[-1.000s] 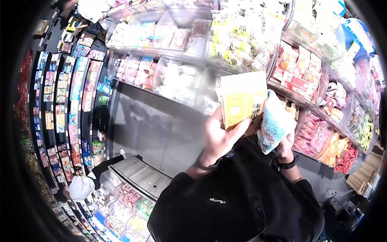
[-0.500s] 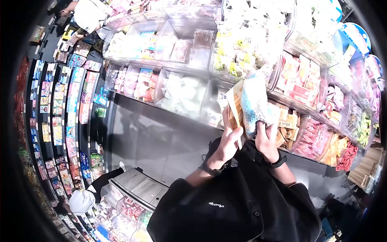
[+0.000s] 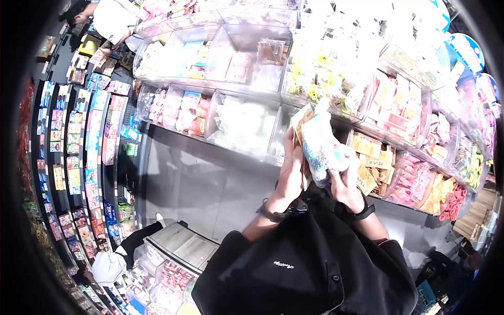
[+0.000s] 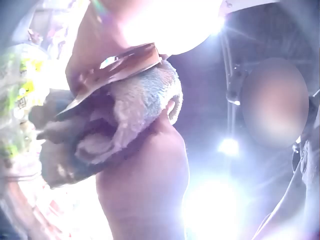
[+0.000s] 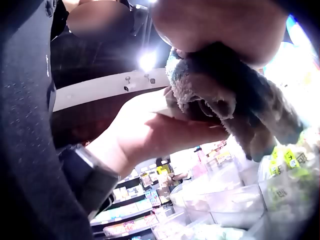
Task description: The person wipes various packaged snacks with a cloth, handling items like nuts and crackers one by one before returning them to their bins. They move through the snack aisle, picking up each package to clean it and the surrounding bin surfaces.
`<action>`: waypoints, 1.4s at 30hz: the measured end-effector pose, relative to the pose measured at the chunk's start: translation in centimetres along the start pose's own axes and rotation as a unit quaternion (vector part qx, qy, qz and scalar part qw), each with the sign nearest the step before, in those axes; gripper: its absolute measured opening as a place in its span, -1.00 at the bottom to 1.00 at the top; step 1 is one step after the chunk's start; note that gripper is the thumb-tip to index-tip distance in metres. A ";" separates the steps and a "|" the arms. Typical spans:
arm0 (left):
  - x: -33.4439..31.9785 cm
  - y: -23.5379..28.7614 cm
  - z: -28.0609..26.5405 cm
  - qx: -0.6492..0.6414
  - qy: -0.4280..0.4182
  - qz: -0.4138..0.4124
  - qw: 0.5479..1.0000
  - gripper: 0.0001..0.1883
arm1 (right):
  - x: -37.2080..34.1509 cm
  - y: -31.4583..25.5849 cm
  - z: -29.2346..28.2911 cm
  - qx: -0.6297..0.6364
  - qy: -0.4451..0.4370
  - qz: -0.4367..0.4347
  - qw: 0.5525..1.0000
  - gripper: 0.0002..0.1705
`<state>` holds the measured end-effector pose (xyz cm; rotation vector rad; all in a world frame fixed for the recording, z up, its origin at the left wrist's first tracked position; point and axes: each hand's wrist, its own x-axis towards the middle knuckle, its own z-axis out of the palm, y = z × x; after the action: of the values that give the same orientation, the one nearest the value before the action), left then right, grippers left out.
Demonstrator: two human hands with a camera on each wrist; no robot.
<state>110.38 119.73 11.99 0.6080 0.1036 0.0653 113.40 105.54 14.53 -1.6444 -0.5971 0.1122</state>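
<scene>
In the head view my left hand (image 3: 292,170) holds a yellow-brown paper packet (image 3: 302,119) on edge. My right hand (image 3: 345,185) grips a fluffy blue and white cloth (image 3: 319,144) that lies against the packet's face. The left wrist view shows the packet (image 4: 120,67) edge-on above the folded cloth (image 4: 145,95). From the right wrist, the bunched cloth (image 5: 200,90) hangs below my right hand (image 5: 220,30), with my left hand (image 5: 155,132) beside it.
Clear bins of wrapped snacks (image 3: 241,118) stand ahead, with yellow packets (image 3: 375,157) in one at the right. Shelves of boxed goods (image 3: 73,152) run along the left. A person in white (image 3: 113,21) is at the upper left, another (image 3: 108,268) at the lower left.
The packet has turned from facing the head camera to edge-on. The cloth has moved left from beside the packet to lie against it, and my right hand has come closer to my left.
</scene>
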 end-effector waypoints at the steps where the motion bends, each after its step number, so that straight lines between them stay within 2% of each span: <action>1: 0.2 0.0 -0.2 0.026 -0.005 0.010 1.000 -0.41 | 0.5 0.0 0.1 -0.010 0.032 0.002 0.999 -0.58; 2: 0.3 0.0 -0.4 0.051 -0.010 0.021 0.998 -0.40 | 0.8 -0.2 0.2 0.023 0.036 0.032 0.999 -0.57; 5: -0.2 1.6 0.8 0.201 -0.009 0.096 0.975 -0.31 | 0.9 -0.2 0.1 0.002 -0.005 -0.028 1.000 -0.58; 6: -0.5 1.6 0.8 0.194 0.001 0.113 0.974 -0.27 | 0.5 0.0 0.1 -0.005 -0.008 -0.027 1.000 -0.60; 9: -0.7 2.6 1.7 0.219 0.027 0.154 0.963 -0.24 | -0.7 0.9 -0.2 0.111 -0.042 0.019 0.993 -0.59; 13: -1.0 3.0 1.0 0.348 0.036 0.202 0.915 -0.24 | -1.8 1.8 -0.6 0.191 -0.031 0.079 0.978 -0.54; 15: -1.2 3.3 0.8 0.398 0.063 0.214 0.890 -0.20 | -1.8 1.6 -0.4 0.277 0.009 0.131 0.952 -0.50; 16: -0.7 3.1 0.7 0.426 0.039 0.278 0.860 -0.14 | -1.5 1.8 -0.2 0.300 0.028 0.133 0.944 -0.47; 17: -0.4 2.9 1.2 0.449 0.050 0.329 0.829 -0.14 | -1.1 1.7 0.4 0.373 0.083 0.147 0.912 -0.46; 20: -0.4 2.8 0.4 0.535 0.052 0.334 0.774 -0.24 | 0.5 0.1 0.4 0.457 0.092 0.223 0.856 -0.44; 21: -0.4 2.7 0.5 0.534 0.057 0.344 0.770 -0.24 | 0.6 -0.2 0.3 0.493 0.109 0.249 0.827 -0.41; 23: -0.4 2.7 0.7 0.533 0.063 0.363 0.761 -0.21 | 0.3 0.6 0.4 0.522 0.131 0.272 0.798 -0.42; 29: 0.1 1.7 0.8 0.498 0.057 0.429 0.751 -0.04 | -0.9 2.2 0.2 0.497 0.068 0.261 0.825 -0.43; 31: -0.2 2.4 0.9 0.546 0.041 0.408 0.731 -0.06 | -0.5 0.7 0.9 0.426 0.131 0.293 0.846 -0.42; 33: -0.5 3.2 1.6 0.594 0.026 0.370 0.714 -0.08 | -0.2 0.2 1.3 0.427 0.197 0.341 0.814 -0.41; 35: -0.4 4.8 2.1 0.690 -0.032 0.323 0.647 -0.12 | -1.1 1.6 0.4 0.461 0.082 0.293 0.834 -0.41; 36: -0.4 4.7 2.2 0.674 -0.034 0.305 0.672 -0.14 | -0.7 1.4 0.4 0.491 0.056 0.279 0.823 -0.41; 38: -0.3 5.0 2.2 0.650 -0.050 0.255 0.714 -0.13 | 0.1 0.6 0.5 0.485 0.063 0.292 0.822 -0.42; 39: -0.2 4.7 1.8 0.610 -0.047 0.232 0.756 -0.19 | 0.4 0.3 0.5 0.478 0.080 0.302 0.821 -0.43; 41: -0.1 5.2 0.6 0.608 -0.075 0.210 0.762 -0.28 | 0.3 0.3 0.4 0.469 0.098 0.305 0.823 -0.43; 42: -0.2 5.1 0.6 0.556 -0.066 0.194 0.806 -0.36 | 0.2 0.7 0.2 0.467 0.101 0.303 0.824 -0.44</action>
<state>110.14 123.54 15.47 1.8145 -0.1433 0.3767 113.68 105.80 13.82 -0.7925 0.1889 0.5930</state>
